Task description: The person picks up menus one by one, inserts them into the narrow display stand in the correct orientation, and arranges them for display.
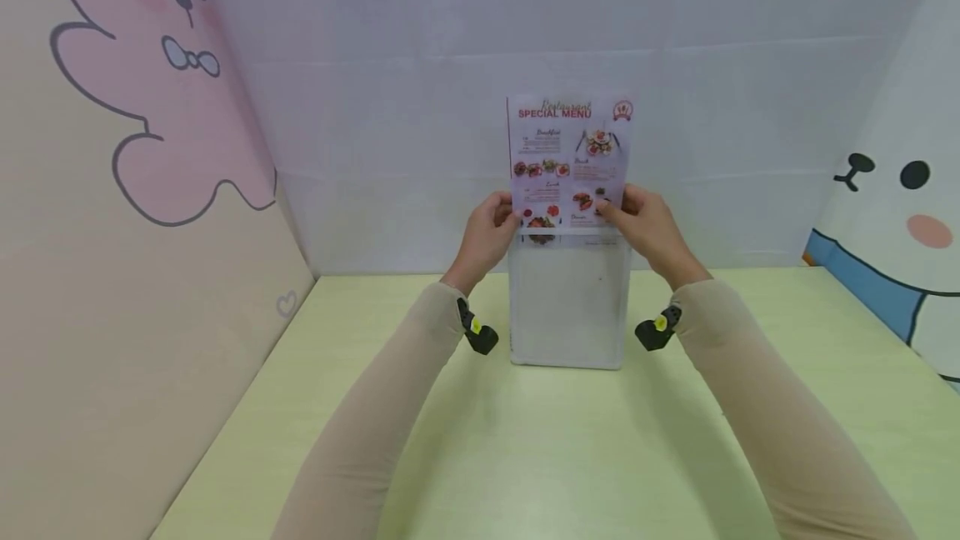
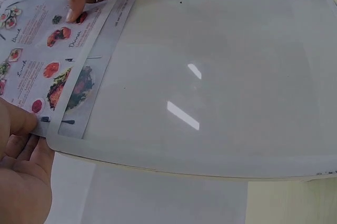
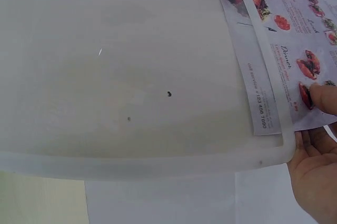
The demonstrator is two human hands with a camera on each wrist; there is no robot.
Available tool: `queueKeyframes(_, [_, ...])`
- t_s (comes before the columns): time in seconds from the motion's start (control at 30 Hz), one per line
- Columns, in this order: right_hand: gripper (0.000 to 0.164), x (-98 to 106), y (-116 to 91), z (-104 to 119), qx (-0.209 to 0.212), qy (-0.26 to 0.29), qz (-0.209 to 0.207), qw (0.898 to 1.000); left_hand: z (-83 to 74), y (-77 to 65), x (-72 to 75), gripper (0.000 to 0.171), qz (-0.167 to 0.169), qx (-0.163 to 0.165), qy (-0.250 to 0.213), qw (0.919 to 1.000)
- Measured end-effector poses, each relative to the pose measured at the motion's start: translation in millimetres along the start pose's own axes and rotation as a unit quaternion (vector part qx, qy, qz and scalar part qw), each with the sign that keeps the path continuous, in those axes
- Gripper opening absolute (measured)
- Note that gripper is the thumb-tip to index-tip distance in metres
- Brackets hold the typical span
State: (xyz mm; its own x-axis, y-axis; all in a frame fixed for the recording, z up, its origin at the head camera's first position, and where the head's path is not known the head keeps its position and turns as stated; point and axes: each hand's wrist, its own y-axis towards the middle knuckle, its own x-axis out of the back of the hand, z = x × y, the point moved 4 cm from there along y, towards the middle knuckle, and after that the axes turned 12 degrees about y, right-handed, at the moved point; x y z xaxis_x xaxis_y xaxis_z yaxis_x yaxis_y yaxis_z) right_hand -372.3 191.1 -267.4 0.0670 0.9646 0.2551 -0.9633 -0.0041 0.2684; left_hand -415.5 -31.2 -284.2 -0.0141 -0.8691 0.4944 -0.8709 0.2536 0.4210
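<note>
A printed restaurant menu sheet (image 1: 540, 148) stands upright with its lower end slipped behind the top rim of a clear-fronted white sign holder (image 1: 568, 307). My left hand (image 1: 487, 236) pinches the sheet's left edge just above the rim, thumb in front and fingers behind. On the opposite edge, my right hand (image 1: 651, 227) grips it the same way. The left wrist view has the bottom strip of the menu (image 2: 31, 56) showing through the transparent panel. Seen from the right wrist, the thumb presses on the printed dish pictures, close to the holder's corner (image 3: 287, 150).
Under the holder is a pale yellow-green table (image 1: 555, 448). A white sheet-like backdrop (image 1: 420, 148) rises behind it. Cartoon-printed walls stand at both sides, with a pink bear (image 1: 172, 107) on the left. Each wrist wears a small black camera (image 1: 480, 336).
</note>
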Motion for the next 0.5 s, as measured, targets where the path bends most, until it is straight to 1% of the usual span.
queueKeyframes(0.17, [0.048, -1.9, -1.3, 2.6, -0.001, 0.002, -0.001, 1.0, -0.3, -0.7, 2.3, 0.021, 0.005, 0.005, -0.004, 1.0])
queueKeyframes(0.5, [0.05, -4.3, -1.3, 5.9, -0.01, -0.022, -0.002, 1.0, 0.6, -0.5, 6.7, 0.022, 0.018, 0.005, -0.006, 0.9998])
